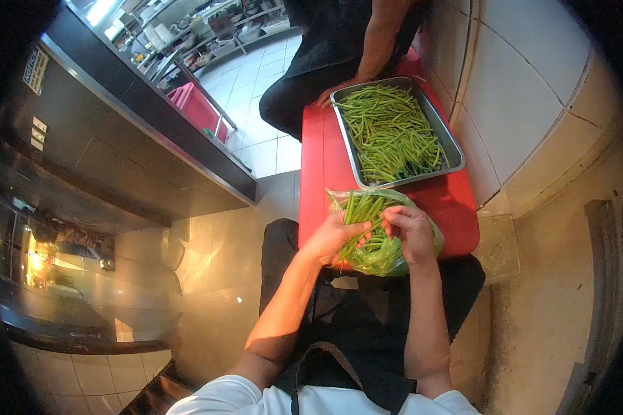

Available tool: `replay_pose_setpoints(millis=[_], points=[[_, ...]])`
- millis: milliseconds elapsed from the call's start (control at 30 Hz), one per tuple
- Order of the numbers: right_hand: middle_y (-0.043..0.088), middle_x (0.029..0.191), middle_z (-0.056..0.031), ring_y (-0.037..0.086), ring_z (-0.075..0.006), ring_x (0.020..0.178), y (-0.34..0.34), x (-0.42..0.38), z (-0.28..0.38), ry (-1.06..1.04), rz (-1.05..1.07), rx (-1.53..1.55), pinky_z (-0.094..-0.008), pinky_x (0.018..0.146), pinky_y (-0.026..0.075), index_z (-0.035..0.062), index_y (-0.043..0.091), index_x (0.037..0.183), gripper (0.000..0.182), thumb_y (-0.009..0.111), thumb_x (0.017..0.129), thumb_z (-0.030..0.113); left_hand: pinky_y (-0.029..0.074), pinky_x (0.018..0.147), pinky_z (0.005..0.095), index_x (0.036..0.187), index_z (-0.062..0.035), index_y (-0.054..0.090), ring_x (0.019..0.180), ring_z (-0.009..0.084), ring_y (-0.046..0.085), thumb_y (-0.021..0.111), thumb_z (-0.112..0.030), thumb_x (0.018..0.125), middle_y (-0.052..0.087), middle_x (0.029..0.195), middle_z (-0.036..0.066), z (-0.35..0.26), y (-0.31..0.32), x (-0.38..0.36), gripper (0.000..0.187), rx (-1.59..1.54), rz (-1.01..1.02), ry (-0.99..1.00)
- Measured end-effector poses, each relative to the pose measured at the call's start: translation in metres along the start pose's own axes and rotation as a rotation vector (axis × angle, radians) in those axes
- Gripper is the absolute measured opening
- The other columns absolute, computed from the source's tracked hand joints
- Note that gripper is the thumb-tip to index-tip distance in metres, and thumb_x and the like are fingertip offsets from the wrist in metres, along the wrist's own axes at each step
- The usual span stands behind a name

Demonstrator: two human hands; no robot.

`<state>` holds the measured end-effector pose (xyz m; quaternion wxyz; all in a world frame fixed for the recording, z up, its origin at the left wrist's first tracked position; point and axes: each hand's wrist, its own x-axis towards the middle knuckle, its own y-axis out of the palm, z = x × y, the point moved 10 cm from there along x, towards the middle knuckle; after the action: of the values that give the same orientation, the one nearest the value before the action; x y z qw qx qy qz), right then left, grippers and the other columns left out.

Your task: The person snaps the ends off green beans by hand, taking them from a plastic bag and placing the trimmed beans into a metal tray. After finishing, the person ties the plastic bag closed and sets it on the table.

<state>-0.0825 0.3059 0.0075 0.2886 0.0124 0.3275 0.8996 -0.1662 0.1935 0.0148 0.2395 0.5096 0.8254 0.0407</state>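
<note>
My left hand (338,236) is closed around a bunch of green beans (358,207) that stick out past the thumb. Close by on the right, my right hand (407,229) has its fingers curled together near the bean ends; whatever is between them is too small to make out. Under both hands lies a clear plastic bag (386,261) with more green beans inside, at the near end of a red bench (315,166). Just beyond the bag stands a metal tray (457,155) heaped with green beans.
Another person sits at the bench's far end, one hand (329,95) beside the tray's corner. A tiled wall (516,69) runs along the right. To the left are a steel-edged counter wall (138,117) and a pink bin (190,107). Shelves stand farther back.
</note>
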Motion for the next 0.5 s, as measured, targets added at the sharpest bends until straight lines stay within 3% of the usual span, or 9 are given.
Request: replay_pose_setpoints(millis=[67, 167, 267, 367, 500], points=[[0.064, 0.070, -0.0033, 0.055, -0.0088, 0.057, 0.000, 0.004, -0.021, 0.159, 0.137, 0.491, -0.0235, 0.053, 0.042, 0.0023, 0.069, 0.081, 0.018, 0.068, 0.090, 0.018, 0.050, 0.065, 0.0257, 0.110, -0.0014, 0.063, 0.072, 0.0117, 0.059, 0.066, -0.010, 0.095, 0.065, 0.087, 0.005, 0.001, -0.002, 0.000, 0.017, 0.007, 0.005, -0.002], [0.063, 0.069, -0.0027, 0.053, -0.0088, 0.055, 0.008, -0.003, 0.001, 0.167, 0.093, 0.598, -0.0239, 0.053, 0.042, 0.0031, 0.068, 0.080, 0.021, 0.068, 0.091, 0.021, 0.049, 0.065, 0.0257, 0.109, -0.0015, 0.063, 0.072, 0.0115, 0.059, 0.066, -0.009, 0.095, 0.065, 0.086, 0.005, 0.003, -0.010, 0.004, 0.016, 0.043, -0.006, 0.000], [0.064, 0.070, -0.0005, 0.053, -0.0077, 0.057, -0.011, -0.007, 0.021, -0.022, -0.143, -0.144, -0.0235, 0.053, 0.042, 0.0024, 0.069, 0.083, 0.018, 0.070, 0.090, 0.019, 0.049, 0.064, 0.0258, 0.108, -0.0015, 0.063, 0.072, 0.0115, 0.059, 0.066, -0.009, 0.095, 0.065, 0.086, 0.005, 0.004, -0.010, -0.001, 0.016, 0.017, -0.013, -0.005], [0.065, 0.073, 0.0017, 0.054, -0.0063, 0.059, -0.015, -0.002, 0.020, -0.157, -0.176, -0.622, -0.0237, 0.054, 0.043, 0.0019, 0.072, 0.088, 0.014, 0.073, 0.088, 0.016, 0.050, 0.064, 0.0261, 0.109, -0.0013, 0.064, 0.071, 0.0117, 0.059, 0.066, -0.009, 0.095, 0.065, 0.086, 0.005, 0.000, -0.003, 0.000, 0.016, -0.009, 0.000, -0.020], [0.068, 0.079, 0.0006, 0.056, -0.0058, 0.062, -0.002, -0.008, 0.034, -0.249, -0.159, -0.410, -0.0227, 0.057, 0.045, 0.0013, 0.074, 0.099, 0.016, 0.073, 0.088, 0.013, 0.050, 0.063, 0.0263, 0.108, -0.0018, 0.065, 0.072, 0.0119, 0.060, 0.067, -0.010, 0.095, 0.065, 0.086, 0.005, 0.001, -0.002, -0.003, 0.016, -0.009, 0.017, -0.031]])
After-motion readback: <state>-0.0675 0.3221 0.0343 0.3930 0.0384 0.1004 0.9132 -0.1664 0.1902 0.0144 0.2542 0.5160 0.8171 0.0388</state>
